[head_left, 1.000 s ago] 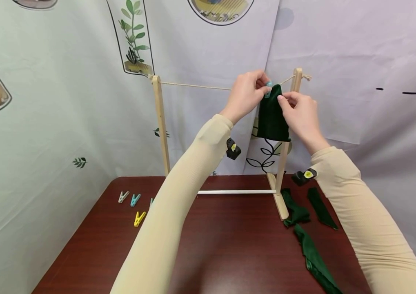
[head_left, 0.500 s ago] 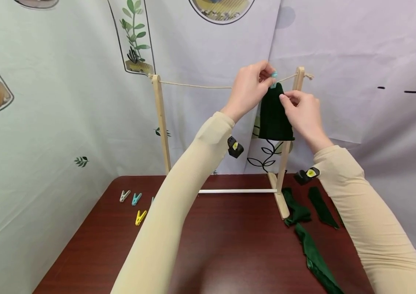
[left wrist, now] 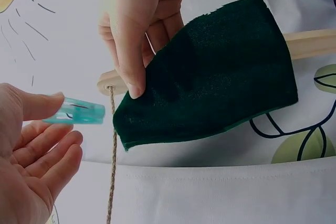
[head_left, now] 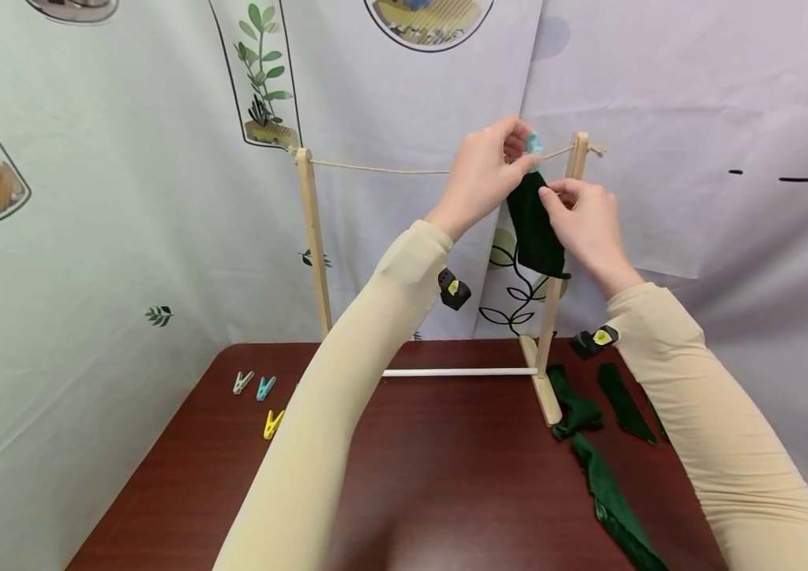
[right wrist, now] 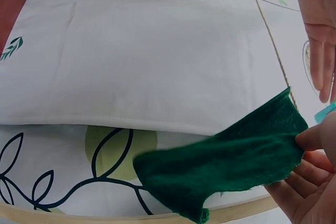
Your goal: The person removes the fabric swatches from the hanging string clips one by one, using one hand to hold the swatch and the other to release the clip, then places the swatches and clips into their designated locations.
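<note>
My left hand [head_left: 482, 170] pinches a translucent light-blue clothespin [left wrist: 86, 113] between thumb and fingers. In the left wrist view its tip points at the top edge of a dark green cloth [left wrist: 210, 72], a small gap away. The cloth hangs at the right end of a thin rope [left wrist: 113, 171]. My right hand [head_left: 584, 226] pinches the cloth's upper right part, thumb in front, as the right wrist view also shows for the cloth [right wrist: 231, 161]. The rope passes at the cloth's upper edge, partly hidden by it.
The rope runs between two wooden posts, left [head_left: 313, 238] and right [head_left: 551, 317], joined low by a white rod [head_left: 461, 372]. White, blue and yellow [head_left: 272, 424] clothespins lie left on the dark red table [head_left: 446, 476]. Several green cloths [head_left: 610, 500] lie right.
My left hand has raised the clothespin from in front of the cloth to its top edge. The cloth now hangs more slanted and looks narrower. The right hand has barely moved.
</note>
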`<action>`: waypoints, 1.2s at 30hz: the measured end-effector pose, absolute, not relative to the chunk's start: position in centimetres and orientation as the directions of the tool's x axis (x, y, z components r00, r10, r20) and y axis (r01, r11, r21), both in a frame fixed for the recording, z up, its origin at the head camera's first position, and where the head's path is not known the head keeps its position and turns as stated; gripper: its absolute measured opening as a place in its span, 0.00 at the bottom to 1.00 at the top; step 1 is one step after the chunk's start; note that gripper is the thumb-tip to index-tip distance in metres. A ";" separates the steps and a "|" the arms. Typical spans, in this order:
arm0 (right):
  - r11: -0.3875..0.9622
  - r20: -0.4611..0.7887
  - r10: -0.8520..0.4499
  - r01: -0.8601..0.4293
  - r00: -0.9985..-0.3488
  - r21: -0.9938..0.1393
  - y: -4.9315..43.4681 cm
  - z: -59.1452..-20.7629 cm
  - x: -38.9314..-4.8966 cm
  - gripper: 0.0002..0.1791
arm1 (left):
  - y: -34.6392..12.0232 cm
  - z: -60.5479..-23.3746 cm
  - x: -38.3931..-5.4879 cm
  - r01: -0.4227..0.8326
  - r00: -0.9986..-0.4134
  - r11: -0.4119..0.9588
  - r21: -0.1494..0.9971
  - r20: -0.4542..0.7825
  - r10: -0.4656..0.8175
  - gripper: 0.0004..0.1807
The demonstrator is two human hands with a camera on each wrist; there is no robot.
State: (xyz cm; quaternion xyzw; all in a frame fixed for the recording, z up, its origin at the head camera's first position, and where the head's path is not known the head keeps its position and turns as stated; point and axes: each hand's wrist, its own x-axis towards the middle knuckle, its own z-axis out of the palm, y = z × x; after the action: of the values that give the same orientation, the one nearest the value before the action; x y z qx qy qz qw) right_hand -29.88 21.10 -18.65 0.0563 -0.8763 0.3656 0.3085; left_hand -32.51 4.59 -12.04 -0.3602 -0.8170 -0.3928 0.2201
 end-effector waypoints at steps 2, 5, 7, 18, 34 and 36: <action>0.727 0.580 0.129 -0.321 -0.805 -0.607 21.1 -18.7 -29.9 0.27 | 4.5 -12.1 -32.5 0.755 -0.652 0.431 0.494 0.639 0.409 0.14; 0.725 0.577 0.131 -0.319 -0.806 -0.610 21.1 -18.7 -29.9 0.27 | 4.4 -12.0 -32.6 0.754 -0.654 0.423 0.503 0.639 0.405 0.15; 0.724 0.578 0.131 -0.321 -0.805 -0.610 21.1 -18.7 -29.9 0.27 | 4.4 -12.1 -32.6 0.757 -0.651 0.414 0.506 0.642 0.405 0.15; 0.719 0.574 0.137 -0.317 -0.807 -0.618 21.3 -19.1 -29.7 0.26 | 3.2 -13.3 -33.0 0.760 -0.649 0.386 0.523 0.643 0.407 0.18; 0.729 0.535 0.166 -0.262 -0.828 -0.632 25.4 -19.9 -27.9 0.32 | -3.6 -13.8 -32.1 0.738 -0.669 0.412 0.534 0.660 0.342 0.20; 0.738 0.526 0.171 -0.245 -0.833 -0.629 26.0 -20.1 -27.6 0.33 | -4.9 -14.1 -31.9 0.737 -0.667 0.426 0.526 0.668 0.330 0.20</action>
State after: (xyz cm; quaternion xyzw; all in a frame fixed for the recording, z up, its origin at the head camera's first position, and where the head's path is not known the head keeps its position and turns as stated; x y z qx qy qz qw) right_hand -27.65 26.05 -20.06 0.0209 -0.8865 0.3617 0.2880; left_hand -31.91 -4.89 -14.07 -0.3295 -0.8093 -0.4227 0.2405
